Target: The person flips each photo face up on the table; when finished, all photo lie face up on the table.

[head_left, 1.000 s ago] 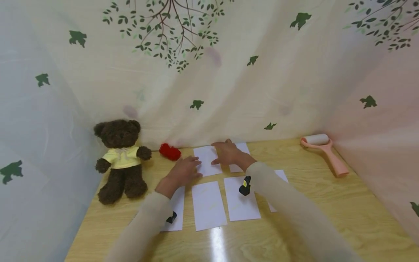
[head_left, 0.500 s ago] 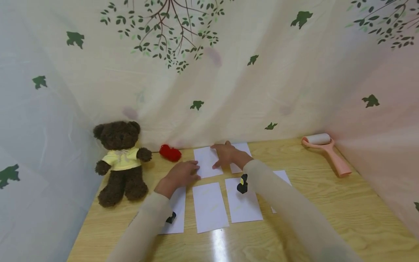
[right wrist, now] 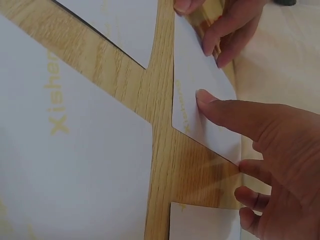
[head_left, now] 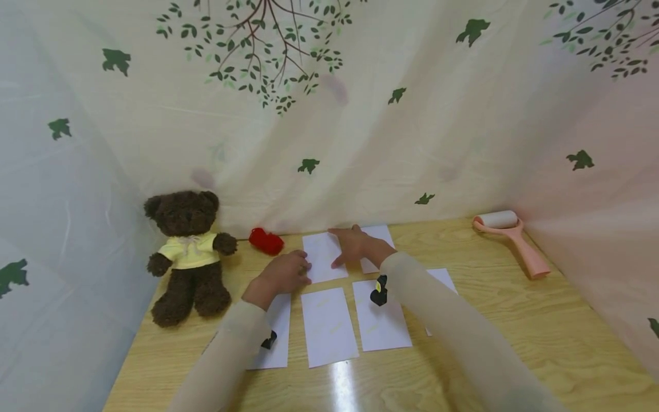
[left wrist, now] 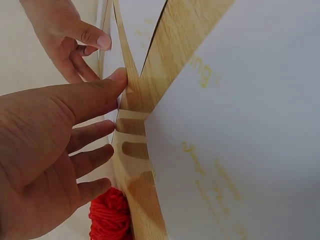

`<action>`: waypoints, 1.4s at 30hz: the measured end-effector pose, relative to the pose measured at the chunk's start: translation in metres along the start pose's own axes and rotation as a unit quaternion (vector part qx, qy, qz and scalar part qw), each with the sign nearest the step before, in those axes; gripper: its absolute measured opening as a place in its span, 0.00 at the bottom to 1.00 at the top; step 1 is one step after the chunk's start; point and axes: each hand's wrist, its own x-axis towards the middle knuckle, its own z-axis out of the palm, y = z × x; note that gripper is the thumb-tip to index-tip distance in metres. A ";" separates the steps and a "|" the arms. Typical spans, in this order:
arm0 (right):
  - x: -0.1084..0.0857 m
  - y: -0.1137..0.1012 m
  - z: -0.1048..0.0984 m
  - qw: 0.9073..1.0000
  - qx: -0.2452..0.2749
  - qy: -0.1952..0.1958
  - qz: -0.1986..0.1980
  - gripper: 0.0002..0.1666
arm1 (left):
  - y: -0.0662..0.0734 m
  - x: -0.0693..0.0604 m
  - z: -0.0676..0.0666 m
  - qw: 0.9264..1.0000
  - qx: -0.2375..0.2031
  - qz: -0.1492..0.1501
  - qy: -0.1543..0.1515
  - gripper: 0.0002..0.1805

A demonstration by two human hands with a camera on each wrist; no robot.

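Observation:
A white paper card (head_left: 321,264) lies flat in the back row, between both hands. At its left edge is my left hand (head_left: 283,272), its fingertips and thumb along the border. My right hand (head_left: 356,246) is at the card's right side; in the right wrist view its thumb (right wrist: 207,97) rests on the paper, and one fingertip meets the edge. Neither hand curls round it. Behind the right hand, another white card (head_left: 377,260) is partly covered. In front lie a middle card (head_left: 329,329), a right card (head_left: 382,326) and a left card (head_left: 278,337), partly under my sleeve.
A brown teddy bear (head_left: 189,257) in a yellow top sits at the left. Beside it is a red yarn bundle (head_left: 266,241). A pink-handled lint roller (head_left: 515,240) lies at the right. One more card (head_left: 444,277) shows past my right sleeve. Curtains enclose the wooden table (head_left: 494,320).
My left hand has slid slightly down the card's left edge, its fingers drawn a little closer together. The right hand stays nearly in place. The cards remain where they were.

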 end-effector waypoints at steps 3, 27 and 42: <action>0.000 -0.003 -0.002 1.000 0.004 0.004 0.003 0.65 | 0.000 -0.001 -0.001 1.000 -0.006 -0.006 0.000 0.22; 0.016 -0.012 0.007 0.919 0.348 0.185 0.013 0.28 | -0.005 0.001 0.002 1.000 -0.015 -0.007 -0.007 0.23; 0.008 -0.033 -0.006 0.851 0.463 0.248 -0.018 0.30 | 0.013 0.014 0.007 0.992 -0.101 -0.016 0.080 0.27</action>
